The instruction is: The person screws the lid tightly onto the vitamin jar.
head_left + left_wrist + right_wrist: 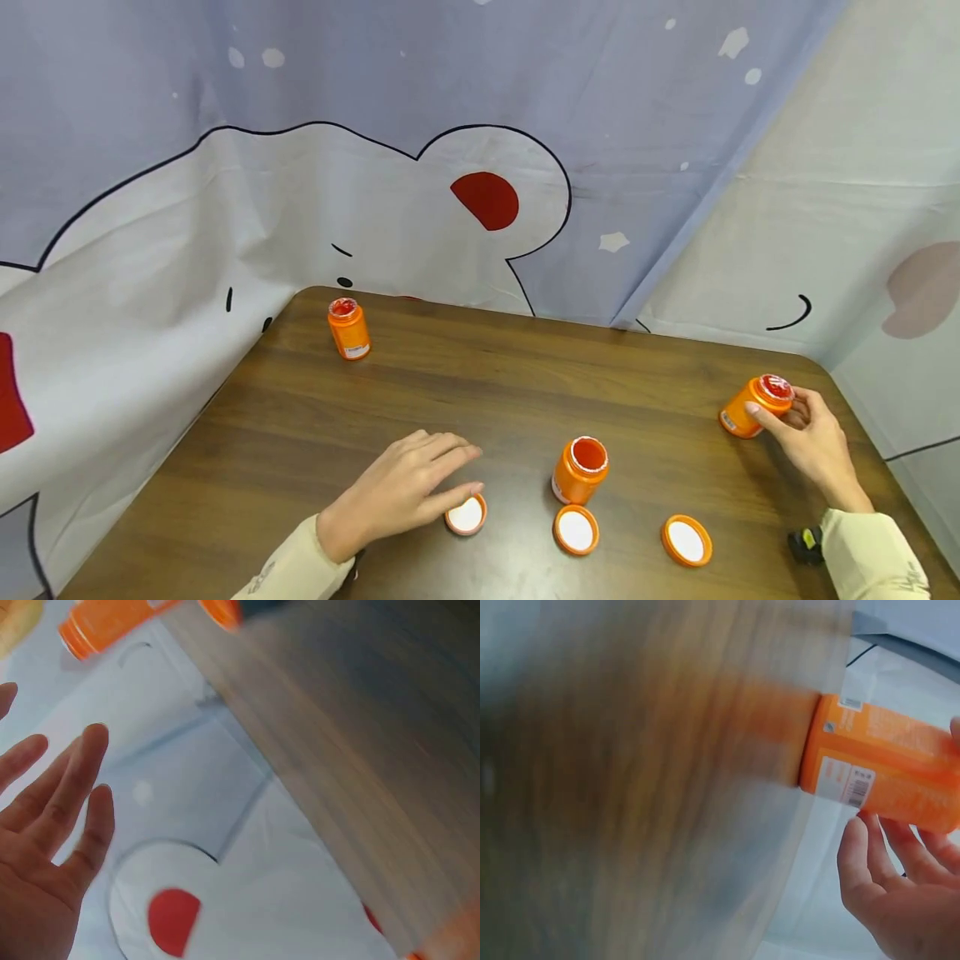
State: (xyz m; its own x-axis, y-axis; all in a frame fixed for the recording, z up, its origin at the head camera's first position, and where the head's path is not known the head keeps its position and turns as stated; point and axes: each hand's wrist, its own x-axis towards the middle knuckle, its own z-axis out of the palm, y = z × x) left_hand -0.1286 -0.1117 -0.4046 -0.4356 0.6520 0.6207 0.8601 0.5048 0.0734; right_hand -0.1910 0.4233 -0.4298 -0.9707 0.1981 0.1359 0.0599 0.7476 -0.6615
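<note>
Cloth (637,167), printed, hangs behind & at sides, lilac/white w/ red patches. Tabletop (450,375): brown, wood-grain, flat; far edge runs along cloth, bare wood betw. far jar & the R side.

R grip (817,442): grasping R jar (741,408), thumb on near/L side, other fingers round far/R side. R jar's at R end of tabletop, well apart from other jars; long axis approx. vertical, mouth up, no lid, red inside. Base on or just over wood, can't tell for sure. R grip obviously nearest; L is well off.

L grip (405,483): released, fingers extended, nothing held. Hovers by L lid, thumb tip overlapping its edge in head view; contact unclear.

Other jars, both orange, upright, no lids: mid jar (579,479) betw. the two grips, to R of L grip & nearer it; far jar (350,335) at far L corner, beyond L grip, well apart from everything.

Lids, all white-side up on near part of tabletop, approx. in a row: L lid (467,518) under/by L thumb; mid lid (576,531) right at mid jar's base, touching or nearly; R lid (686,540) to R of that, nearer the person than R jar & L of R grip.
</note>
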